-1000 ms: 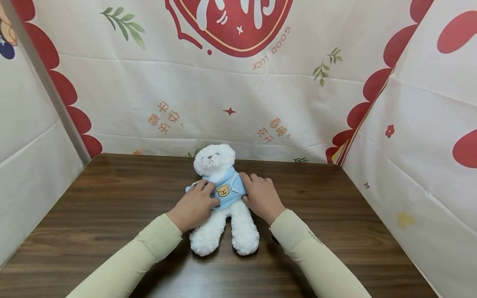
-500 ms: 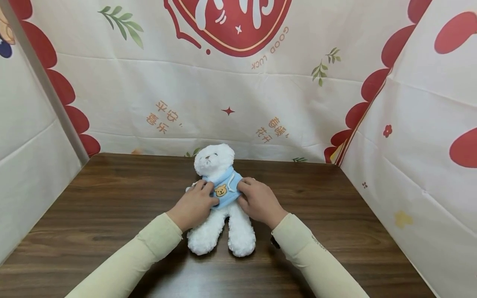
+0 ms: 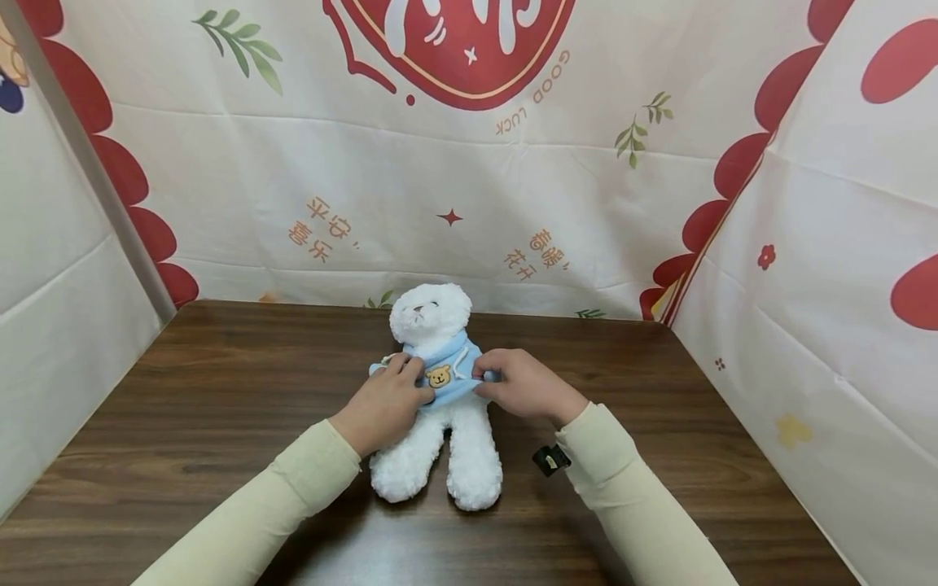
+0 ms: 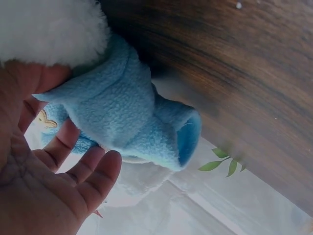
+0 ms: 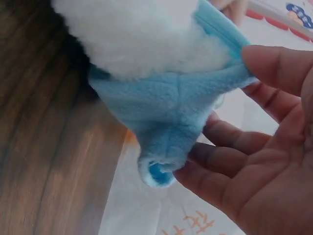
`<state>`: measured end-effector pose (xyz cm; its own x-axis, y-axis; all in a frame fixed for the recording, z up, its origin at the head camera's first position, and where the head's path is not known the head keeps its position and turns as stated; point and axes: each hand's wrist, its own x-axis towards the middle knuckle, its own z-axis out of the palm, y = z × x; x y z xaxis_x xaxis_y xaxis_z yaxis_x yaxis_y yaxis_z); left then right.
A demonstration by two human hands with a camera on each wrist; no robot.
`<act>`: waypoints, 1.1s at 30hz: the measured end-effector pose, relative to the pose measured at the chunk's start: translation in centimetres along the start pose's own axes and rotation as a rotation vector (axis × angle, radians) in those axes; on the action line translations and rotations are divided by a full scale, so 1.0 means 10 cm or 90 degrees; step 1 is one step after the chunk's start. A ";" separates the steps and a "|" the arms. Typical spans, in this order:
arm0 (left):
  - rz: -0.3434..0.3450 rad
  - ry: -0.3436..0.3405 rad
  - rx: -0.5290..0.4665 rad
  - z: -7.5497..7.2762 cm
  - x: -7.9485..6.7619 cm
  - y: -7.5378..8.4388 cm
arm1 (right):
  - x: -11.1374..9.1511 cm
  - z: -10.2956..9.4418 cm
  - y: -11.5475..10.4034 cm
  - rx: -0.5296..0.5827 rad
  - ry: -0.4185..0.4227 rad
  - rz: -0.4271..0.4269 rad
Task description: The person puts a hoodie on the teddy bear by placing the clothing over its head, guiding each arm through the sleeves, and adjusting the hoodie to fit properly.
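A white plush teddy bear (image 3: 431, 316) lies on its back in the middle of the brown table, wearing a light blue hoodie (image 3: 452, 392) with a bear-face patch and a white drawstring. My left hand (image 3: 383, 407) pinches the hoodie's lower edge on the left between thumb and finger. On the other side, my right hand (image 3: 531, 387) pinches the hem, lifting it a little off the fur. In the right wrist view, the thumb (image 5: 276, 68) lies on the raised hem. Both wrist views show hollow sleeve ends, with no paw sticking out.
The wood-grain table (image 3: 242, 382) extends to both sides of the bear. A white printed cloth (image 3: 410, 179) hangs behind its back edge, and more cloth (image 3: 843, 325) lines the right side. A small black object (image 3: 551, 460) sits at the right wrist.
My right hand has gone from lying along the hoodie's side to pinching its hem, and its wrist has shifted right. The bear has rocked slightly left, then back. My left hand has barely moved.
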<state>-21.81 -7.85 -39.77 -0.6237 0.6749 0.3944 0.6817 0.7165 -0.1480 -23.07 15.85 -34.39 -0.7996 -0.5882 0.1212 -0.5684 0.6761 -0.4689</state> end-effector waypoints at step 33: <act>0.037 0.028 -0.012 -0.01 -0.03 -0.01 | 0.03 0.37 0.20 -0.322 0.134 -0.011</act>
<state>-21.63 -8.15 -39.81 -0.5655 0.7068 0.4250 0.7238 0.6724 -0.1552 -23.77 15.40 -38.55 -0.7815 -0.5347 0.3214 -0.5626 0.8267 0.0073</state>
